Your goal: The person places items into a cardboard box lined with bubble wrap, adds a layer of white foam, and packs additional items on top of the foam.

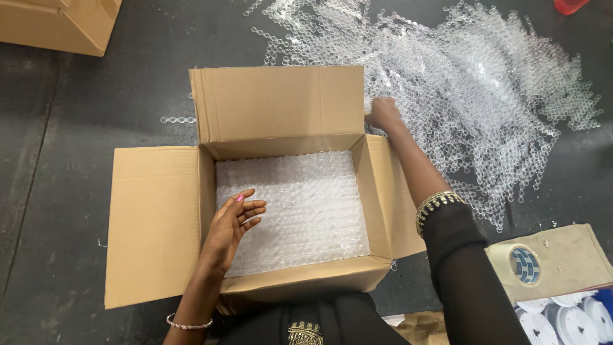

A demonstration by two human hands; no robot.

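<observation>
The left hand (235, 220) hovers open inside the cardboard box (156, 217), just above its bubble wrap lining (306, 204). Beyond the far flap, the right hand (383, 114) closes on the loose bubble wrap pile (485, 96) on the floor; lining seems under way, and lifting that sheet calls for a firm grasp.

Left hand (233, 220): pink-painted nails, thin beaded bracelet at wrist. Right hand (383, 114): wide gold bangle, sheer black sleeve (gold embroidery on black garment below).
</observation>
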